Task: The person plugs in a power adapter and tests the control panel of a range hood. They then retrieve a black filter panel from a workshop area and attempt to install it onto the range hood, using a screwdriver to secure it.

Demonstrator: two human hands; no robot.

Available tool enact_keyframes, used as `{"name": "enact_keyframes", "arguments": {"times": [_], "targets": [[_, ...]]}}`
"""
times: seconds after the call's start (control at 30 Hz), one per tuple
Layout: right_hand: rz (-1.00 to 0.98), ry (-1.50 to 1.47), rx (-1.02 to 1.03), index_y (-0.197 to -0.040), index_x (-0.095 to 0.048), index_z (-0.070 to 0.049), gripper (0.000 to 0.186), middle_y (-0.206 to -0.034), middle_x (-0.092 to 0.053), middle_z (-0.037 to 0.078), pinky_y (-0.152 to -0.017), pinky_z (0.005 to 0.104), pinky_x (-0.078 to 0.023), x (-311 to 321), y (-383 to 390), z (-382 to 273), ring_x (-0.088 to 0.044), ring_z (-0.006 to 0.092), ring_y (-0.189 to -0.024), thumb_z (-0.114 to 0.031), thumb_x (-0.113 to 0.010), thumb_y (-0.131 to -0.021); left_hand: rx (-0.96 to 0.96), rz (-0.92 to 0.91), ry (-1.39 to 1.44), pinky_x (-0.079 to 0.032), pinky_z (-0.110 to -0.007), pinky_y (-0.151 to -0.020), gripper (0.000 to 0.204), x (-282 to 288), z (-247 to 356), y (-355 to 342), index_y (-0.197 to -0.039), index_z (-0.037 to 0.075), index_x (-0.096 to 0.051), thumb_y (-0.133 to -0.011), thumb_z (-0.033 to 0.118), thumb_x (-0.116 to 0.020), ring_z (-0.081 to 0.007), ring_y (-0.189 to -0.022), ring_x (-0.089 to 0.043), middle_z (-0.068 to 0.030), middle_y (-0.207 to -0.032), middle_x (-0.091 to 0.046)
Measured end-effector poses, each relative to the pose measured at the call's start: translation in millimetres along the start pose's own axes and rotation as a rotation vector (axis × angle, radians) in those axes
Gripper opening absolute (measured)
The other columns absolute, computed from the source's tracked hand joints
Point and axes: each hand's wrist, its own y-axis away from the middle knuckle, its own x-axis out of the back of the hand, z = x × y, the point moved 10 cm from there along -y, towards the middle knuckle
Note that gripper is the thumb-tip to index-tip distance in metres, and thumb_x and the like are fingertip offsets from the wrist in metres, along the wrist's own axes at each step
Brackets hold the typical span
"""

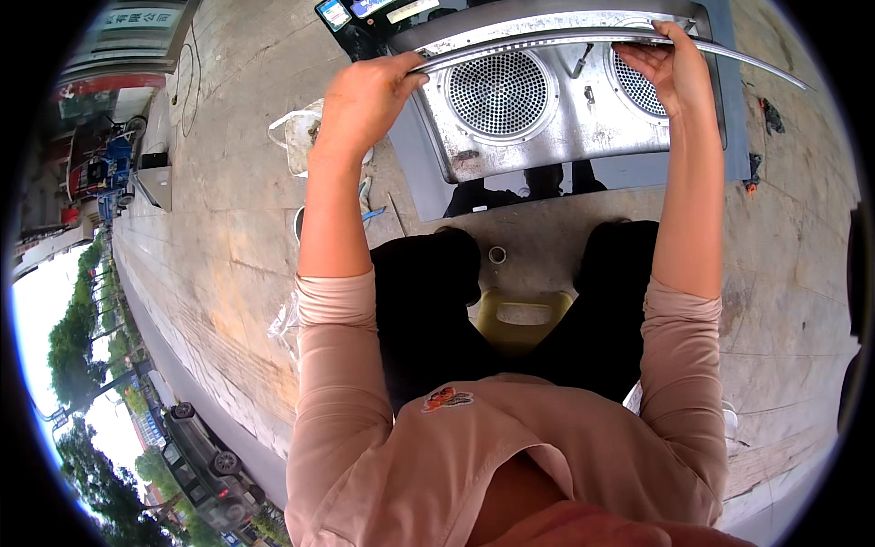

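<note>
A long, thin silvery metal strip [547, 38] spans the far part of the view, bowed in the fisheye picture. My left hand [369, 102] is closed around its left end. Toward the other end, my right hand [673, 71] grips it between the thumb and the fingers, and the strip's tip sticks out past that hand. Beneath the strip lies a metal appliance panel [565, 150] with two round perforated grilles; the left grille [499, 94] shows almost whole, the right one is partly hidden by my right hand.
A dark glossy sheet [426, 187] lies under the panel. A white bucket [299, 141] stands left of it, near a blue-handled tool [374, 215]. Between my legs are a small ring-shaped thing [497, 254] and a yellowish stool [521, 319]. Parked vehicles line the far left.
</note>
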Motion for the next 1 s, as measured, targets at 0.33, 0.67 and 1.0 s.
{"name": "enact_keyframes", "arguments": {"times": [0.33,0.67,1.0], "targets": [[0.021,-0.011,-0.031,-0.097,-0.059,-0.001,0.03,-0.087,-0.064,0.016,-0.076,0.0405,-0.055,-24.2,-35.4,0.2,-0.065,0.0281,-0.079,-0.029,-0.052,-0.089,0.028,0.104,-0.075,-0.049,-0.037,-0.06,0.027,-5.9,-30.3,-22.8,-0.104,0.015,-0.07,-0.083,0.032,-0.071,-0.0297,-0.067,-0.063,-0.0114,-0.076,-0.068],[0.038,0.038,-0.043,-0.091,-0.062,-0.001,0.028,-0.085,-0.065,0.013,-0.071,0.034,-0.056,-22.8,-68.4,16.2,-0.065,0.0221,-0.075,-0.027,-0.05,-0.089,-0.002,0.144,-0.083,-0.05,-0.041,-0.062,0.019,-34.7,-36.0,-49.2,-0.098,0.014,-0.068,-0.084,0.027,-0.068,-0.0333,-0.075,-0.064,-0.011,-0.083,-0.068],[0.134,-0.03,0.035,-0.09,-0.062,0.011,0.03,-0.081,-0.065,0.017,-0.058,0.0341,-0.054,-16.0,-71.6,9.5,-0.064,0.0235,-0.067,-0.017,-0.062,-0.082,0.045,0.112,-0.009,-0.048,-0.039,-0.059,0.016,-49.4,-38.6,-53.7,-0.098,0.013,-0.068,-0.084,0.021,-0.07,-0.0331,-0.068,-0.063,-0.0139,-0.078,-0.066]]}}
